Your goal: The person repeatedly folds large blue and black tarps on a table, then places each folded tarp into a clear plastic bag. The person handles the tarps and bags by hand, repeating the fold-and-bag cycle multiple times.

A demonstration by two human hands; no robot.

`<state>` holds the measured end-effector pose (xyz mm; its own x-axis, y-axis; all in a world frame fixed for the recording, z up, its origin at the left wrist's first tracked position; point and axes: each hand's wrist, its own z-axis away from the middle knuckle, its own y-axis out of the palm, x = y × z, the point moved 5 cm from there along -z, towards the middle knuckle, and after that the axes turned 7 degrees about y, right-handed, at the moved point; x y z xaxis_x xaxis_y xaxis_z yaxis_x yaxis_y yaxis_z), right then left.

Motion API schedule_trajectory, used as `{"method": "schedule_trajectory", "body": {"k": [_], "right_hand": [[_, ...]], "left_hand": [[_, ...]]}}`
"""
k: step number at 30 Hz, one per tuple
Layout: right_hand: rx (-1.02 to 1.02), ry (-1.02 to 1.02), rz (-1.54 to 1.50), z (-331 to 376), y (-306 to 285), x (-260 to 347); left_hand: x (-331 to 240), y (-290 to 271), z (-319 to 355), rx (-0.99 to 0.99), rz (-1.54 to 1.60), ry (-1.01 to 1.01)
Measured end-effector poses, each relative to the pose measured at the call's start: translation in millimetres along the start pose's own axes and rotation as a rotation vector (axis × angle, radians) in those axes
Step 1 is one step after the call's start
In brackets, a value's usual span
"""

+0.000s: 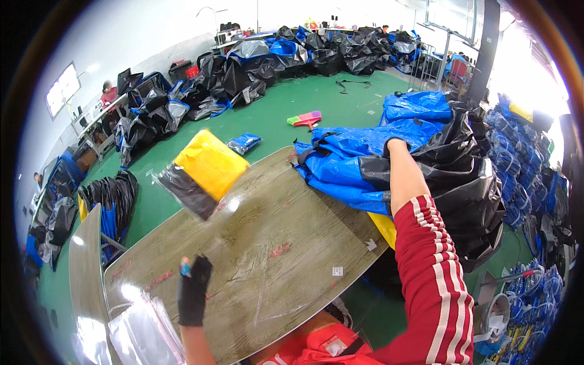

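My left hand, in a black glove with bare fingertips and a blue wrap on the thumb, is raised over the near left of the wood-patterned table. Its fingers look extended, and nothing shows in them. At the table's right, my right hand reaches into a pile of blue and black tarpaulin bags. Folds hide its fingers. Around the table's far left edge is a flat yellow and black packet in clear plastic, tilted; I cannot tell whether it rests on anything. Clear plastic sleeves lie stacked near the left hand.
A blue packet and a pink and green broom lie on the green floor beyond the table. Black and blue bags are heaped along the far side. Wrapped blue bundles stand stacked at right. A person sits far left.
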<state>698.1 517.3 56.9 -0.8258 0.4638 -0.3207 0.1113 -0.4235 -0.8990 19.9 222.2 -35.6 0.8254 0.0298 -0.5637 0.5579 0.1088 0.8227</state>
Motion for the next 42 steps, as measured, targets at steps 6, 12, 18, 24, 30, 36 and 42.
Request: {"method": "schedule_trajectory", "body": {"k": [6,12,18,24,30,36,42], "right_hand": [[-0.370,-0.032,-0.277,20.0,-12.4,-12.8],[-0.838,-0.658,-0.469,217.0,-68.6,-16.2],[-0.219,-1.180,-0.550,406.1,17.8,-76.0],[0.350,-1.314,-0.528,486.3,178.6,12.0],[0.295,-1.510,0.234,521.7,223.5,89.4],[-0.499,-1.153,-0.103,423.7,165.6,171.0],[-0.348,-1.198,-0.177,352.5,203.3,202.9]], "left_hand": [[68.9,-17.8,40.6,0.057,-0.277,-0.098],[88.9,-27.1,51.0,0.096,-0.285,-0.257],[49.4,-22.7,51.7,0.095,0.153,-0.303],[-49.7,-51.5,180.1,0.024,-0.078,-0.006],[-141.7,-108.9,358.7,-0.284,-0.477,0.083],[-113.3,-116.6,455.5,-0.529,-1.209,-0.157],[-97.8,-134.2,500.4,-0.839,-1.154,-0.165]]}}
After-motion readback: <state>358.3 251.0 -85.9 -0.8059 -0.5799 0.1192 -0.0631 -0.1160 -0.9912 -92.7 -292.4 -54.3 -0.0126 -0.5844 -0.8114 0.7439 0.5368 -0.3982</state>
